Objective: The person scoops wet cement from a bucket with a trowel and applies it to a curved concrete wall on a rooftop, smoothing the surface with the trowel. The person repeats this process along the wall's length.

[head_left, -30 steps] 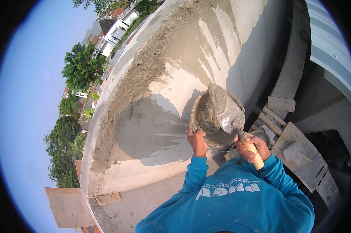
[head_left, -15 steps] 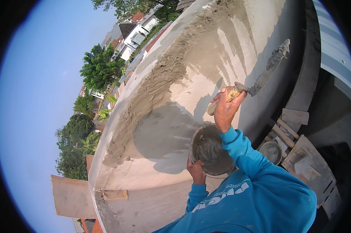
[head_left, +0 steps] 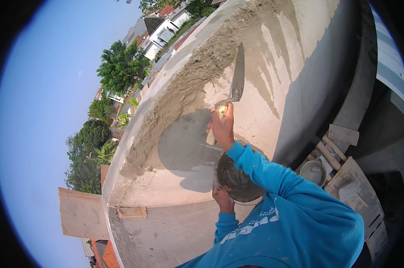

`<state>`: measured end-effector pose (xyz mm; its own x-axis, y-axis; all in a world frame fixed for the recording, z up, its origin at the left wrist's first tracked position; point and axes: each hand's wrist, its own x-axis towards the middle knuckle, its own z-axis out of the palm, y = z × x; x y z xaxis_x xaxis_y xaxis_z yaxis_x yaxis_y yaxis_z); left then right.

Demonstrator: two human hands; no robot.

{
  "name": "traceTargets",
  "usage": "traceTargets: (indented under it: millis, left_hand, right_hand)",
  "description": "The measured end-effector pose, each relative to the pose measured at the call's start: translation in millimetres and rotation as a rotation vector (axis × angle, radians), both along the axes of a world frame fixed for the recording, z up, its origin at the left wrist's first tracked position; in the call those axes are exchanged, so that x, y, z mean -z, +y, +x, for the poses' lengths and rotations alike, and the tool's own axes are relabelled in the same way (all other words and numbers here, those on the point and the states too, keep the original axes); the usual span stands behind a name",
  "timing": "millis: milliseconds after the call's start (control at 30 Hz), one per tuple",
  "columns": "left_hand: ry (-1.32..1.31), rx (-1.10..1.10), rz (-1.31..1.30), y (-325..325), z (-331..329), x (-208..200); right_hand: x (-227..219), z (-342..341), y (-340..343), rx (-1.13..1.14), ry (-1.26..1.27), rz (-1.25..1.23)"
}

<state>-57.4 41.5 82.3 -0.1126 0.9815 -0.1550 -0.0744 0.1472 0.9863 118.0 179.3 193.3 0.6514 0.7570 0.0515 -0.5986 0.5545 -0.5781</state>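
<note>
"In front of the curved wall (head_left: 260,120), what does the right hand (head_left: 223,125) have?"

"A trowel (head_left: 239,78). The fingers are wrapped around its wooden handle (head_left: 211,137); the butt sticks out on the near side of the fist, and the blade reaches out past the far side, pointing away from the person."

"Is the blade against the wall?"

"It is over the part with wet mortar, near the rough strip along the top edge. From this angle I can't fairly say whether it touches or sits just off the surface."

"And the left hand (head_left: 223,198)?"

"Clamped on the left edge of a bucket (head_left: 244,194), on the side nearer the person. Some of its fingers are hidden."

"Where is the bucket from the right hand?"

"Nearer the body and a little to the right, partly under the blue sleeve (head_left: 273,172). There is grey mortar (head_left: 235,176) in it."

"Anything off to the right?"

"A second, pale container (head_left: 313,173), beside some wooden poles (head_left: 329,155) and a worn board (head_left: 367,203). Both are well apart from the hands."
</note>
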Motion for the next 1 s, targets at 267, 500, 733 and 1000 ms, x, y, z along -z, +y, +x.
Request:
traceTargets:
  millis: [267,500,733,1000]
  left_hand:
    - [-0.023,-0.03,0.019,-3,-1,10]
    - [0.199,0.075,0.13,16,-63,93]
    - [-0.05,0.006,-0.023,9,11,-4]
    - [-0.055,0.069,-0.024,3,10,-4]
  right_hand:
    - [-66,-70,-41,-0.292,0.139,0.278]
    - [-93,-29,-121,-0.825,0.601,0.614]
    - [-90,56,-126,-0.046,0.224,0.408]
    - [-15,68,-10,0.433,-0.305,-0.141]
